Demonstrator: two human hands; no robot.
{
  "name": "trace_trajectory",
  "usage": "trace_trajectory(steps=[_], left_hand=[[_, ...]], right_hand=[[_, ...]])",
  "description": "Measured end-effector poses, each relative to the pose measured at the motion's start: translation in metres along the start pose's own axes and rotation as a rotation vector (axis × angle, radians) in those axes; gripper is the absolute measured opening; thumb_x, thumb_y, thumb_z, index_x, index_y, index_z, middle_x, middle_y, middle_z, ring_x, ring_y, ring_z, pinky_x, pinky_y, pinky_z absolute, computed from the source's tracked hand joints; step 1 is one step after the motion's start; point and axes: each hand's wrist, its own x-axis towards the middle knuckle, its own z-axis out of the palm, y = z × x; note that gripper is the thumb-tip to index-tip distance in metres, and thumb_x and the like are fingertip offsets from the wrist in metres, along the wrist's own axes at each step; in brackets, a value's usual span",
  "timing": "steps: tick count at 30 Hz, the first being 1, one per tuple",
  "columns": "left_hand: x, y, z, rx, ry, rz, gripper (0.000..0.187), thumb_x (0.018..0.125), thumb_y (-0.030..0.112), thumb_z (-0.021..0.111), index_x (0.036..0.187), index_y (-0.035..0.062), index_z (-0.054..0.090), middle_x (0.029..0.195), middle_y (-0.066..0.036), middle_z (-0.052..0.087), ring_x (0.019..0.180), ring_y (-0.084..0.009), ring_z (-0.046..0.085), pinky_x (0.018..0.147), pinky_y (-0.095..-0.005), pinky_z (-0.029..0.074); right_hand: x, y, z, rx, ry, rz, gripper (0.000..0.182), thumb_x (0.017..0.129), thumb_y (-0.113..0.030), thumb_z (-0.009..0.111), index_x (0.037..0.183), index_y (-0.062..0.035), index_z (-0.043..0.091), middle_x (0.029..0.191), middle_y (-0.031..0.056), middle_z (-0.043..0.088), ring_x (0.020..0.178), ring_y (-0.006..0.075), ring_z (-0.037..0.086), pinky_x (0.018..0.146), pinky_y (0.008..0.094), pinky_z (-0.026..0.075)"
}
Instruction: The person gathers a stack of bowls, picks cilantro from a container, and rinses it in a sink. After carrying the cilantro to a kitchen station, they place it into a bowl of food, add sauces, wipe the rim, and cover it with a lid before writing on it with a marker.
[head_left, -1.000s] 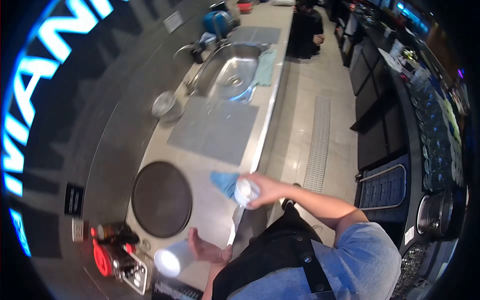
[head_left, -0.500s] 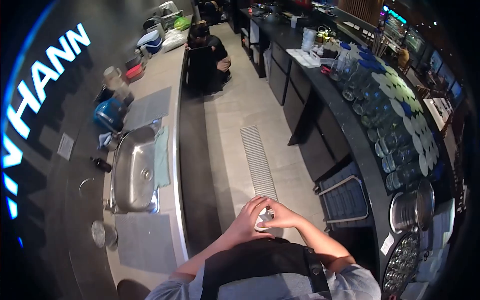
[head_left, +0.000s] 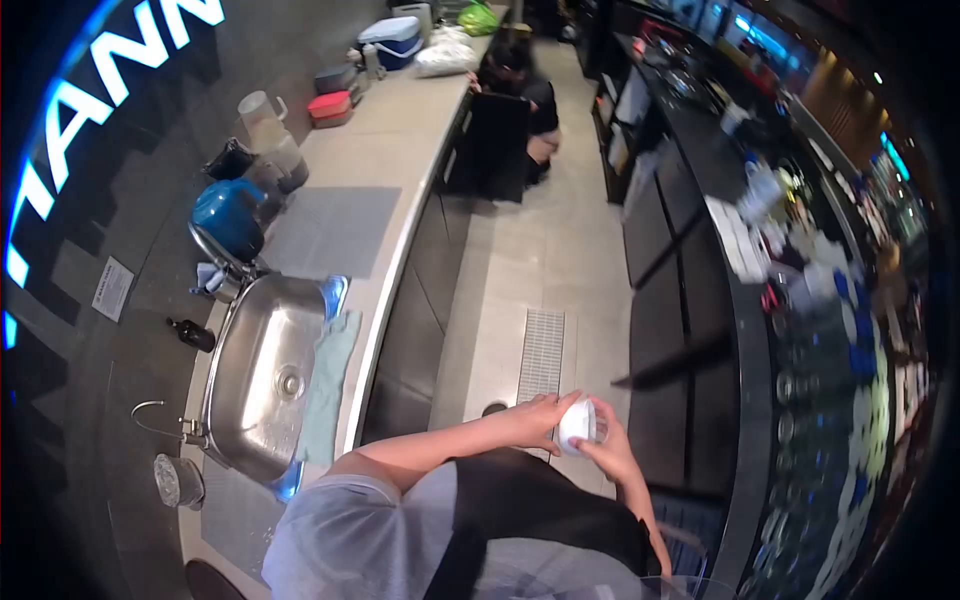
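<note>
Left-hand counter: runs along the wall, pale-topped point(head_left: 395, 150), with the stainless-steel sink point(head_left: 262, 370) set into it
Aisle: tiled floor point(head_left: 490, 290) beside the counter, a grated drain point(head_left: 542, 352) let into it; farther up, a crouching person point(head_left: 515, 100) in dark clothes
Left arm: bent at the elbow, forearm reaching across the front of the body toward the aisle
Right arm: forearm angled up and inward from the lower right
Left hand point(head_left: 535, 422): fingers and thumb clamped on the near-left side of the white cup
Right hand point(head_left: 612, 452): fingers curled, closed around the cup's right side
Green cloth point(head_left: 330, 385): draped along the sink's aisle-side edge
White cup point(head_left: 577, 424): between both hands, in front of the torso, over the floor
</note>
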Motion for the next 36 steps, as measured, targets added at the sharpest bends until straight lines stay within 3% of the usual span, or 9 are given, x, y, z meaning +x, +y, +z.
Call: trace_trajectory(steps=[4,10,13,14,20,21,26,31,36], left_hand=[[0.096,-0.043,-0.103,0.305,-0.293,-0.290,0.115,0.059,0.035,0.092,0.149,-0.0023,0.030,0.127,-0.032,0.055,0.117,-0.0472,0.055,0.099,-0.0493,0.047],[0.230,-0.084,-0.217,0.105,-0.019,0.128,0.090,0.076,0.038,0.081,0.143,-0.0041,0.038,0.126,-0.028,0.058,0.119,-0.0420,0.056,0.100,-0.0459,0.047],[0.282,-0.123,-0.277,0.132,-0.046,0.004,0.086,0.077,0.043,0.079,0.141,-0.0029,0.042,0.136,-0.028,0.052,0.125,-0.0418,0.051,0.106,-0.0446,0.042],[0.295,-0.187,-0.267,0.222,0.133,0.083,0.083,0.077,0.042,0.080,0.140,-0.0003,0.045,0.127,-0.028,0.059,0.121,-0.0393,0.056,0.102,-0.0431,0.046],[0.283,-0.475,-0.256,-0.196,0.362,-0.779,0.078,0.079,0.049,0.077,0.131,-0.0047,0.055,0.131,-0.027,0.058,0.123,-0.0374,0.057,0.099,-0.0438,0.048],[0.252,-0.543,-0.246,0.156,0.008,-0.810,0.060,0.082,0.046,0.075,0.110,-0.0066,0.066,0.111,-0.023,0.069,0.104,-0.0340,0.067,0.085,-0.0423,0.053],[0.194,-0.483,-0.303,-0.170,-0.063,-1.287,0.051,0.083,0.042,0.075,0.100,-0.0047,0.066,0.100,-0.019,0.067,0.091,-0.0296,0.064,0.076,-0.0416,0.051],[0.301,-0.502,-0.345,-0.258,-0.038,-1.249,0.042,0.083,0.037,0.075,0.090,-0.0029,0.065,0.088,-0.016,0.066,0.079,-0.0252,0.061,0.067,-0.0408,0.049],[0.463,-0.565,-0.427,-0.236,-0.021,-1.056,0.036,0.084,0.033,0.075,0.080,-0.0011,0.065,0.077,-0.012,0.065,0.067,-0.0209,0.059,0.058,-0.0400,0.047]], right_hand=[[0.095,-0.061,-0.030,0.049,-0.062,-0.018,0.090,0.067,-0.010,0.084,0.145,-0.0083,0.041,0.133,0.0130,0.051,0.120,0.0277,0.053,0.098,0.0409,0.048],[0.226,-0.055,-0.130,0.151,0.245,-0.040,0.084,0.065,-0.005,0.079,0.143,-0.0106,0.047,0.130,0.0122,0.053,0.120,0.0255,0.052,0.098,0.0374,0.047],[0.297,-0.032,-0.212,-0.049,0.448,-0.103,0.082,0.066,-0.012,0.081,0.141,-0.0095,0.049,0.127,0.0144,0.054,0.119,0.0280,0.053,0.101,0.0383,0.044],[0.314,-0.055,-0.234,-0.126,0.503,-0.066,0.082,0.065,-0.016,0.082,0.140,-0.0092,0.050,0.126,0.0157,0.054,0.120,0.0298,0.053,0.103,0.0385,0.043],[0.499,-0.121,-0.390,-0.460,0.827,-0.197,0.089,0.061,-0.022,0.083,0.142,-0.0092,0.050,0.127,0.0212,0.051,0.122,0.0367,0.049,0.107,0.0430,0.039],[0.527,-0.140,-0.410,-0.502,0.873,-0.214,0.089,0.060,-0.022,0.082,0.142,-0.0093,0.049,0.128,0.0216,0.051,0.123,0.0372,0.048,0.108,0.0434,0.039],[0.710,-0.139,-0.543,-0.656,1.024,-0.124,0.097,0.058,-0.028,0.083,0.145,-0.0128,0.045,0.134,0.0209,0.044,0.127,0.0417,0.043,0.107,0.0481,0.040],[0.822,-0.148,-0.612,-0.692,0.968,0.441,0.101,0.059,-0.034,0.087,0.148,-0.0224,0.040,0.146,0.0159,0.033,0.132,0.0404,0.038,0.105,0.0560,0.041],[0.895,-0.148,-0.651,-0.593,1.124,0.446,0.108,0.058,-0.030,0.089,0.151,-0.0239,0.034,0.149,0.0138,0.032,0.137,0.0387,0.034,0.107,0.0581,0.038]])
